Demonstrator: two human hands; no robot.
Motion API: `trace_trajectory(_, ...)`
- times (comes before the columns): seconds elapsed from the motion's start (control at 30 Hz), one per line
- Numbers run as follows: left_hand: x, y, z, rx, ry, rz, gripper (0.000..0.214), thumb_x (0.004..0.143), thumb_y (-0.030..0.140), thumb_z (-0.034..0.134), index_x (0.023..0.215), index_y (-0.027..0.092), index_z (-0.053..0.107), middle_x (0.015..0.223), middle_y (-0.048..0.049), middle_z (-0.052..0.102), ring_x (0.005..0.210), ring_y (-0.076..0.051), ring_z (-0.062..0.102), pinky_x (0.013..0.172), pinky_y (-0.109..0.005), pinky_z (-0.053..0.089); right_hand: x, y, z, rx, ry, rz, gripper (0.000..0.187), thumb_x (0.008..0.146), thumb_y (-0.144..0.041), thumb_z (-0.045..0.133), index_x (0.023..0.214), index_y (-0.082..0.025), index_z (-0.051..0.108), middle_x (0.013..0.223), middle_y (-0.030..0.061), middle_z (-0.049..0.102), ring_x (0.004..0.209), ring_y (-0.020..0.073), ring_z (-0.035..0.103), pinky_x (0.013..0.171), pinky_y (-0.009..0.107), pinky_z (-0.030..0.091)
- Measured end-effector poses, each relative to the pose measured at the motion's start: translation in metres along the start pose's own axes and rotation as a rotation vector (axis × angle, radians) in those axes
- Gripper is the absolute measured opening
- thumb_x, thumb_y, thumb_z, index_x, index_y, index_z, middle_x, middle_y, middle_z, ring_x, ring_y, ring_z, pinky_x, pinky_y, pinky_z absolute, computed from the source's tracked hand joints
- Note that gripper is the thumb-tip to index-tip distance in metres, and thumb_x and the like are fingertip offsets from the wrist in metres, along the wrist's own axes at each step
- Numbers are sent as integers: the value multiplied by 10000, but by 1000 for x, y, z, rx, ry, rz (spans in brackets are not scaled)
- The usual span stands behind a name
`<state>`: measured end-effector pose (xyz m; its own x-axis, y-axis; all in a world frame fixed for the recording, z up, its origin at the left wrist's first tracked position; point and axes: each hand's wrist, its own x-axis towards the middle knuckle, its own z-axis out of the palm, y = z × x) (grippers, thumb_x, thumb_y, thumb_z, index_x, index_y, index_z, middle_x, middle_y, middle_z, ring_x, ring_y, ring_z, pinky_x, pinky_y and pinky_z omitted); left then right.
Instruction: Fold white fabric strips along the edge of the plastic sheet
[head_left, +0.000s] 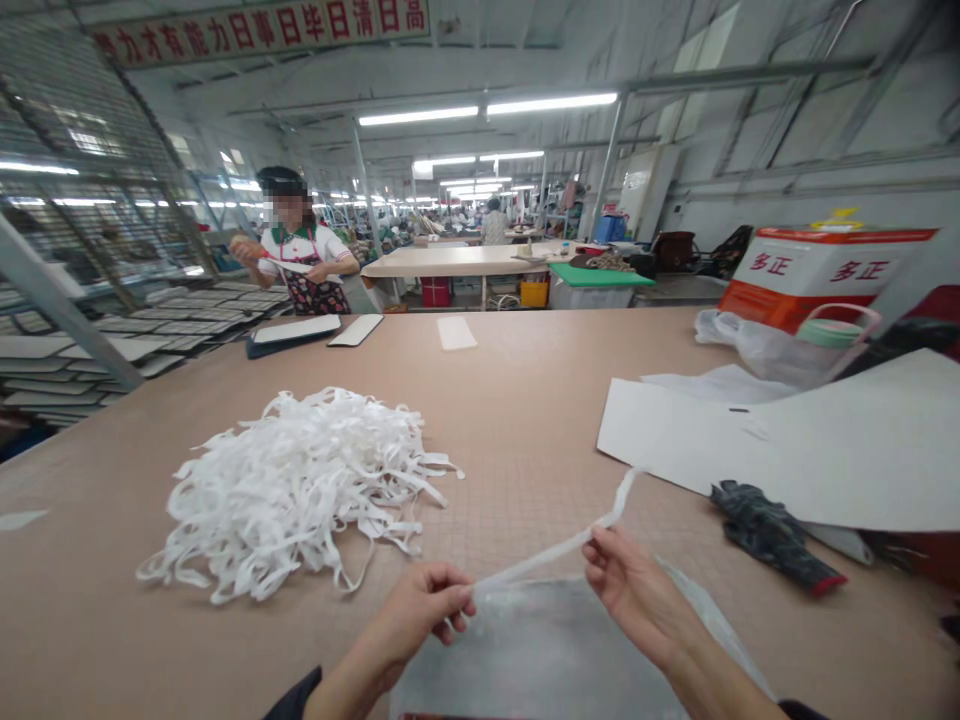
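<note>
My left hand (420, 610) pinches one end of a white strip (559, 545) near the table's front edge. My right hand (630, 585) pinches the same strip further along, so it stretches between both hands; its free end rises toward the upper right. Below my hands lies a clear plastic bag (540, 650). A heap of several white strips (300, 485) sits on the brown table (517, 420) to the left of my hands.
Large white sheets (787, 450) cover the table's right side, with a dark folded glove (772, 535) on them. A red-and-white box (825, 270) and a plastic bag (750, 345) stand behind. A co-worker (304, 260) stands at the far left by stacked dark panels (315, 330).
</note>
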<state>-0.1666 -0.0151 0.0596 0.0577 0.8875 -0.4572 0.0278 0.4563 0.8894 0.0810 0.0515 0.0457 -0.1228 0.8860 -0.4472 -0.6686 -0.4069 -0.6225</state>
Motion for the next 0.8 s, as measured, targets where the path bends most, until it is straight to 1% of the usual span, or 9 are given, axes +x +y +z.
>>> trace_trajectory(0.1, -1, -14, -7, -21, 29, -51, 377, 534, 425, 714, 742, 131, 605, 659, -18, 635, 528, -95, 513, 421, -190, 369, -3, 4, -11, -4, 18, 16, 255, 573, -161, 781, 724, -186, 577, 648, -56, 532, 573, 68, 529, 431, 139, 441)
trace_trajectory(0.2, -2, -26, -12, -77, 59, -91, 429, 509, 406, 728, 804, 130, 583, 679, -30, 652, 549, -109, 546, 442, -199, 391, -5, 6, -21, -93, 28, 23, 310, 582, -189, 775, 840, -206, 606, 673, -53, 536, 571, 72, 534, 441, 143, 454)
trace_trajectory(0.33, -6, -38, -14, -89, 114, -115, 407, 507, 426, 695, 757, 148, 533, 695, -39, 653, 529, -114, 553, 430, -205, 379, -5, 10, -35, -270, 72, 1, 279, 592, -262, 760, 827, -208, 618, 738, -28, 558, 619, 105, 554, 468, 175, 471)
trace_trajectory(0.4, -8, -42, -15, 16, 165, -94, 353, 540, 449, 646, 691, 162, 505, 622, -7, 617, 479, -106, 520, 406, -203, 345, -4, 13, -44, -379, 92, -29, 282, 587, -304, 756, 812, -205, 618, 767, -17, 566, 644, 124, 556, 480, 195, 470)
trace_trajectory(0.47, -9, -45, -16, 196, 225, -36, 294, 596, 449, 578, 642, 170, 497, 531, 37, 540, 453, -98, 477, 414, -209, 325, -2, 14, -53, -516, 82, -51, 299, 593, -350, 740, 819, -200, 615, 760, -4, 579, 666, 149, 559, 504, 222, 472)
trace_trajectory(0.53, -9, -47, -19, 344, 262, 24, 238, 641, 406, 523, 625, 168, 523, 506, 53, 489, 491, -106, 469, 464, -220, 337, 1, 16, -64, -681, 50, -58, 319, 617, -398, 702, 842, -190, 611, 715, 7, 594, 644, 168, 559, 526, 253, 466)
trace_trajectory(0.6, -9, -47, -21, 419, 271, 63, 196, 665, 342, 492, 628, 163, 561, 552, 39, 514, 575, -125, 493, 539, -233, 360, 4, 18, -73, -855, 37, -89, 324, 637, -431, 657, 838, -182, 606, 672, 10, 600, 609, 174, 553, 532, 270, 452)
trace_trajectory(0.7, -6, -49, -21, 504, 297, 80, 178, 687, 291, 469, 650, 164, 588, 629, 14, 567, 661, -153, 521, 618, -250, 370, 8, 22, -81, -1083, 50, -234, 295, 650, -445, 596, 797, -190, 592, 661, 6, 594, 595, 178, 545, 539, 278, 435)
trace_trajectory(0.8, -2, -54, -20, 607, 343, 82, 163, 707, 272, 458, 656, 168, 573, 649, 2, 572, 673, -162, 522, 631, -256, 357, 9, 27, -84, -1217, 48, -371, 264, 666, -442, 549, 774, -203, 578, 704, 17, 611, 668, 199, 573, 630, 298, 447)
